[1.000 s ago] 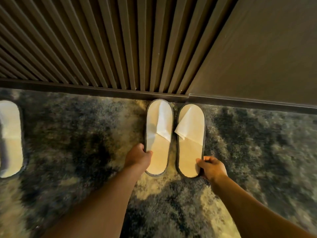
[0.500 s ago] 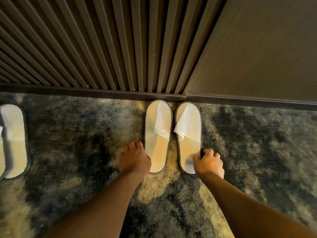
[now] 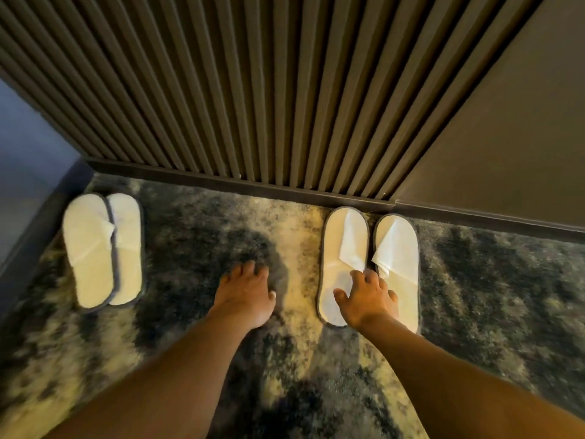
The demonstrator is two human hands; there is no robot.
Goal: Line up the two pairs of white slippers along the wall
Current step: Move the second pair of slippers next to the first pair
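Two white slippers with grey rims lie side by side, toes touching the skirting of the slatted wall: the left slipper of this pair (image 3: 343, 248) and the right slipper of this pair (image 3: 399, 248). My right hand (image 3: 367, 297) hovers over their heels with fingers spread, holding nothing. My left hand (image 3: 247, 293) is open over the bare carpet to the left of them. A second pair of white slippers (image 3: 101, 248) lies near the left corner, one slipper overlapping the other, a little away from the wall.
The floor is a mottled dark and pale carpet (image 3: 196, 236). A dark skirting board (image 3: 221, 180) runs along the slatted wall (image 3: 253, 90). A smooth panel (image 3: 506, 137) stands at the right, and a side wall (image 3: 22, 172) closes the left corner.
Both hands have let go of the right pair and opened. The left hand moved left over the carpet. The view swung left, so the second pair now shows whole.
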